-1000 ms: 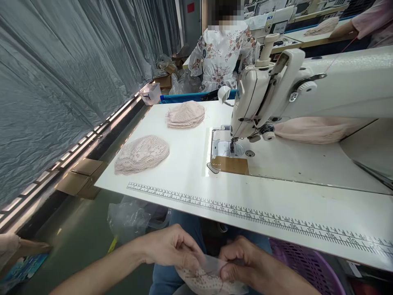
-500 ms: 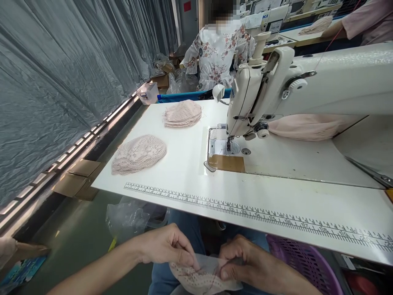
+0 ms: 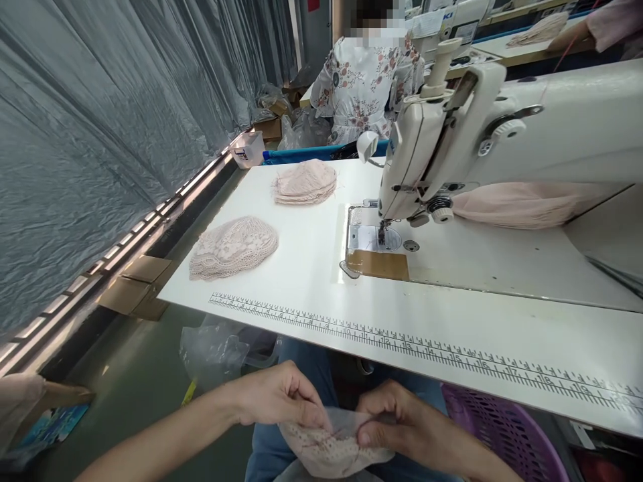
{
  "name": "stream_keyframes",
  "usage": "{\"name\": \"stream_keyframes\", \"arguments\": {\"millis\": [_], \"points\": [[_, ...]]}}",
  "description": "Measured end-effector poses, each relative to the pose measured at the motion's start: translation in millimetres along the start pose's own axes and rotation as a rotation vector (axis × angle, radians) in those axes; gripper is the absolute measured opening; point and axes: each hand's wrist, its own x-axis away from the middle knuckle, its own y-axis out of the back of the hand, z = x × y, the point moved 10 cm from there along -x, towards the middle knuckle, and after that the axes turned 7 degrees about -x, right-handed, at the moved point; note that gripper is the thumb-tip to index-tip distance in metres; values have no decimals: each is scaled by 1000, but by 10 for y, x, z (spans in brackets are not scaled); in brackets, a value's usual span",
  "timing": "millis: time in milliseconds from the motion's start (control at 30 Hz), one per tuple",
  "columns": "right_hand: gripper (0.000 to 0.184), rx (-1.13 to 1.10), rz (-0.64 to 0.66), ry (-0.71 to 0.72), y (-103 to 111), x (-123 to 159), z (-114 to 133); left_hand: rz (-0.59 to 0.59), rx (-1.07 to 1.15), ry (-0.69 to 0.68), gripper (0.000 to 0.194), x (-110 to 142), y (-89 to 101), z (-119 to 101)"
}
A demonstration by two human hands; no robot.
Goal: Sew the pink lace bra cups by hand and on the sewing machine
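Note:
Over my lap, below the table's front edge, a pale pink piece of lace and sheer fabric (image 3: 334, 447) is stretched between my hands. My left hand (image 3: 289, 399) pinches its left upper edge between thumb and fingers. On the other side my right hand (image 3: 389, 418) is closed on the right end, thumb on top. Dark reddish thread lies across the lace. On the white table, a stack of lace pieces (image 3: 234, 248) lies at the left, and a second stack of pink pieces (image 3: 305, 182) sits farther back. Both stacks are apart from my hands.
A white sewing machine (image 3: 422, 154) stands on the table (image 3: 301, 288), with a ruler printed along the front. Pink fabric (image 3: 522, 204) lies under its arm. A purple basket (image 3: 507, 435) is below right, cardboard (image 3: 135, 288) at left. A person (image 3: 362, 80) sits beyond.
The view has shifted slightly, so the table and machine sit a little differently in frame. Both hands keep their hold on the lace fabric, which has tilted and bunched slightly.

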Motion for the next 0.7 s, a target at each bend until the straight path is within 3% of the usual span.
{"name": "stream_keyframes", "arguments": {"millis": [233, 433, 600, 700], "points": [[44, -70, 25, -60, 40, 47, -108, 69, 44, 39, 50, 7, -50, 121], [41, -79, 25, -88, 84, 124, -144, 58, -1, 50, 51, 12, -24, 189], [36, -64, 75, -97, -51, 78, -99, 61, -3, 41, 50, -17, -55, 156], [36, -65, 43, -70, -129, -34, -92, 14, -24, 51, 50, -25, -7, 153]]}}
